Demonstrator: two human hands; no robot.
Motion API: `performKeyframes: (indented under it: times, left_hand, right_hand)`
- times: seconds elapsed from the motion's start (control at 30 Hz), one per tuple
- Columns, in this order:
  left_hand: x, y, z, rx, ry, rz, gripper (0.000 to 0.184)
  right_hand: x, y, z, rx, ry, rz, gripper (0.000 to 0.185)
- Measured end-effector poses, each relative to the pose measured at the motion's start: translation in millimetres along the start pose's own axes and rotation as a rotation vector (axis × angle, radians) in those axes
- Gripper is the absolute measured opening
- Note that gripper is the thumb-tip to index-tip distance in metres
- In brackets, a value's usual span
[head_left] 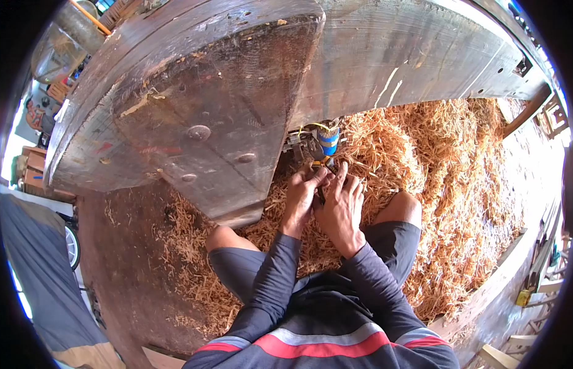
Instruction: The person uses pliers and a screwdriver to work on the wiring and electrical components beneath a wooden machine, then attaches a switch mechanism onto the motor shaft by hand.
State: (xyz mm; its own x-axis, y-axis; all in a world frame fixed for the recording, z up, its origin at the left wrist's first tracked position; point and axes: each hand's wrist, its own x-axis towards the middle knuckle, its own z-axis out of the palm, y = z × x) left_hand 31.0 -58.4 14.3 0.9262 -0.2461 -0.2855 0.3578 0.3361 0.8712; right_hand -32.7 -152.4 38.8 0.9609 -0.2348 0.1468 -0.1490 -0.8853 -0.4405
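Note:
My left hand (300,192) and my right hand (342,210) meet in front of me, between my knees. Both are closed around a small black-and-yellow object (323,163), whose kind I cannot make out. My fingers hide most of it. Just beyond my fingertips stands a blue cylindrical thing (328,140) with a yellow cord (311,126) looping by its top. Dark metal parts (294,141) lie left of it, under the edge of a large metal-looking machine body (219,104). Curly wood shavings (385,147) surround the spot.
Shavings spread in a thick heap to the right, bordered by a wooden board (492,277). A grey cloth (40,270) hangs at the left, near a wheel (72,247). Another person (35,115) sits far off at the left.

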Motion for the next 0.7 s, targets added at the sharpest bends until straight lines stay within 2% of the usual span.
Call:
performKeyframes:
  times: [0.17, 0.27, 0.33, 0.37, 0.47, 0.53, 0.6, 0.63, 0.7]
  left_hand:
    - [4, -5, -7, -0.14, -0.02, -0.013, 0.028]
    - [1, -6, -15, -0.121, -0.056, -0.005, 0.028]
    - [0, -7, -14, -0.099, -0.051, 0.026, 0.03]
    - [-1, -8, -14, -0.077, -0.044, 0.056, 0.032]
    - [-1, -3, -15, 0.055, -0.019, 0.095, 0.034]
    - [-3, -1, -15, 0.032, -0.002, 0.08, 0.036]
    - [-6, 2, -13, 0.125, 0.065, 0.117, 0.036]
    - [-8, 5, -12, 0.127, 0.065, 0.119, 0.036]
    - [-13, 10, -10, 0.068, 0.089, 0.075, 0.036]
  right_hand:
    - [7, -2, -3, 0.001, -0.069, -0.027, 0.094]
    - [8, -3, -5, 0.065, -0.104, -0.029, 0.093]
    - [8, 7, 4, 0.277, -0.188, 0.033, 0.094]
    - [6, 13, 14, 0.325, -0.064, -0.025, 0.08]
    - [8, 24, 24, 0.397, -0.038, -0.073, 0.086]
    - [13, 21, 20, 0.417, -0.033, -0.066, 0.086]
    - [15, 17, 7, 0.643, -0.208, 0.106, 0.08]
    - [16, 16, 2, 0.646, -0.207, 0.104, 0.08]
    - [18, 17, -4, 1.012, -0.423, 0.312, 0.074]
